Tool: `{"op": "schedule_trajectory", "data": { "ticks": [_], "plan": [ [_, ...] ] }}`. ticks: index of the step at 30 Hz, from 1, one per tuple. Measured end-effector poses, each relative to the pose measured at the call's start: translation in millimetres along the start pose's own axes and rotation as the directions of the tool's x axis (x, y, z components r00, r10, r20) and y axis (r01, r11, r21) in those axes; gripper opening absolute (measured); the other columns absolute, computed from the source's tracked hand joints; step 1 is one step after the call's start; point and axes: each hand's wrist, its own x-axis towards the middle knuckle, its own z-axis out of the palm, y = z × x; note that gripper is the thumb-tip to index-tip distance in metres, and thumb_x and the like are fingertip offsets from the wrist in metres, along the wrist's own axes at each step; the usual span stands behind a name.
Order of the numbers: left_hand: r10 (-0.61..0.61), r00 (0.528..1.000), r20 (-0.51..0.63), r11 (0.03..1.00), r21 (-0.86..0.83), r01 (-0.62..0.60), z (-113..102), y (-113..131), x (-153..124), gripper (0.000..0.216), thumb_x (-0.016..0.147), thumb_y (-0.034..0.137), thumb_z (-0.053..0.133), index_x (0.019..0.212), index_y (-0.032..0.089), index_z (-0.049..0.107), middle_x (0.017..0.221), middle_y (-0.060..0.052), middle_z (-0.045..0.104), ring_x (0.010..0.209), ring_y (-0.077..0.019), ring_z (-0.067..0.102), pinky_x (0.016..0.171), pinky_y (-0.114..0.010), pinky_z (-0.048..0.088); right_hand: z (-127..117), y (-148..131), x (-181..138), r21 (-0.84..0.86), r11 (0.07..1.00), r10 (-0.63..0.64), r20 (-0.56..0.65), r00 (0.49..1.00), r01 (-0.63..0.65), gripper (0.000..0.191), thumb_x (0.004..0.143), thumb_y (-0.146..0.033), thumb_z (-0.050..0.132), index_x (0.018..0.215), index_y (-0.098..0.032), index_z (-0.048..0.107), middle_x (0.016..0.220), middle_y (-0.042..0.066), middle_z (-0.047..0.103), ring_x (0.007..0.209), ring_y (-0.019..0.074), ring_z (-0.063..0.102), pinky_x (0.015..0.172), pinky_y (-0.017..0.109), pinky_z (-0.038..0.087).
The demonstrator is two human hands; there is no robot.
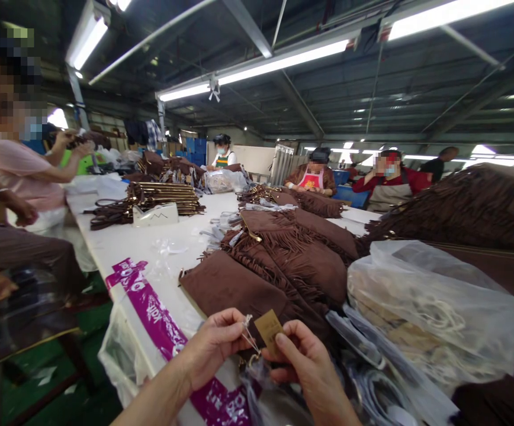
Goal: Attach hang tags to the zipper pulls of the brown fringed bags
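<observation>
Low in the middle of the head view, my left hand (pixel 217 346) pinches a thin white string (pixel 250 338) between thumb and fingers. Just to its right, my right hand (pixel 304 361) is closed on a small tan hang tag (pixel 269 331), held tilted between thumb and fingers. The string runs down toward a gold-coloured metal piece (pixel 252 361) below the tag, partly hidden by my fingers. Right beyond both hands lies a brown suede-like fringed bag (pixel 234 284), with more such bags stacked behind it. Clear plastic lies beneath my hands.
A large translucent plastic bag (pixel 434 302) holding pale cords lies at right. Purple printed tape (pixel 150 307) runs along the white table (pixel 106 231)'s left edge. Brown straps and gold-edged frames (pixel 168 198) are piled farther back. Several people work around the table; one sits close at left.
</observation>
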Motion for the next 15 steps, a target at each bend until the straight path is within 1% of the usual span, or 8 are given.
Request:
{"op": "schedule_trajectory", "data": {
  "ticks": [3,6,8,9,11,13,14,15],
  "plan": [
    [-0.009,0.999,0.033,0.998,-0.061,0.011,-2.0,-0.9,1.2,0.022,0.069,0.025,0.085,0.074,0.013,0.068,0.078,-0.004,0.065,0.075,-0.0176,0.064,0.081,-0.033,0.049,0.5,6.0,2.5,-0.066,0.995,-0.082,-0.029,0.996,0.08,0.046,0.07,-0.059,0.077,0.079,-0.021,0.052,0.071,-0.002,0.066,0.071,0.0223,0.071,0.047,0.024,0.054],
    [-0.02,1.0,0.014,0.996,-0.082,0.021,-1.9,-0.3,1.0,0.021,0.07,0.024,0.084,0.079,0.012,0.07,0.089,-0.008,0.07,0.081,-0.0187,0.064,0.085,-0.033,0.048,-1.4,14.5,5.8,-0.22,0.963,-0.16,0.006,0.987,0.158,0.036,0.081,-0.055,0.066,0.079,-0.023,0.051,0.069,0.001,0.068,0.065,0.0204,0.067,0.046,0.025,0.052],
    [-0.016,1.0,0.001,0.998,-0.058,0.016,-0.5,0.8,-0.5,0.02,0.071,0.024,0.083,0.079,0.012,0.071,0.094,-0.01,0.071,0.084,-0.0184,0.064,0.086,-0.033,0.048,-2.7,18.5,6.8,-0.382,0.893,-0.243,0.037,0.969,0.239,0.027,0.088,-0.048,0.058,0.079,-0.023,0.051,0.067,0.001,0.067,0.058,0.018,0.062,0.046,0.024,0.049],
    [-0.011,1.0,0.001,0.999,-0.033,0.011,0.6,1.1,-1.5,0.019,0.072,0.025,0.083,0.079,0.012,0.071,0.095,-0.01,0.071,0.084,-0.0182,0.063,0.084,-0.032,0.048,-2.8,19.4,6.7,-0.467,0.832,-0.311,0.053,0.949,0.299,0.023,0.089,-0.044,0.055,0.078,-0.023,0.052,0.066,0.0,0.065,0.056,0.0169,0.06,0.047,0.024,0.047],
    [0.01,1.0,0.022,0.999,0.053,-0.011,4.0,0.4,-3.6,0.017,0.072,0.026,0.081,0.076,0.014,0.071,0.096,-0.009,0.07,0.087,-0.0178,0.062,0.081,-0.028,0.047,-1.6,19.1,6.2,-0.6,0.672,-0.47,0.107,0.876,0.434,0.02,0.09,-0.035,0.052,0.075,-0.023,0.055,0.065,-0.001,0.061,0.057,0.0157,0.057,0.051,0.024,0.044],
    [0.048,0.995,0.087,0.974,0.216,-0.066,8.5,-2.1,-4.9,0.014,0.07,0.025,0.081,0.071,0.014,0.072,0.098,-0.008,0.069,0.09,-0.018,0.061,0.08,-0.026,0.046,0.7,17.0,5.8,-0.641,0.544,-0.567,0.195,0.8,0.542,0.018,0.089,-0.028,0.051,0.073,-0.022,0.058,0.069,0.0,0.06,0.062,0.0154,0.058,0.057,0.024,0.043],
    [0.071,0.989,0.127,0.942,0.319,-0.109,10.6,-3.4,-5.1,0.012,0.069,0.023,0.081,0.069,0.015,0.072,0.098,-0.007,0.069,0.089,-0.018,0.06,0.078,-0.025,0.045,1.8,15.8,5.9,-0.634,0.523,-0.576,0.229,0.785,0.569,0.018,0.089,-0.027,0.051,0.074,-0.022,0.06,0.072,0.0,0.061,0.066,0.0155,0.059,0.061,0.024,0.043],
    [0.094,0.982,0.166,0.893,0.422,-0.156,12.0,-3.9,-4.9,0.01,0.069,0.022,0.08,0.068,0.015,0.072,0.095,-0.007,0.069,0.087,-0.0177,0.06,0.076,-0.024,0.045,2.4,14.9,6.2,-0.621,0.538,-0.557,0.246,0.793,0.57,0.017,0.09,-0.026,0.05,0.079,-0.022,0.062,0.075,0.001,0.063,0.069,0.0157,0.06,0.063,0.025,0.044]
  ]
}}
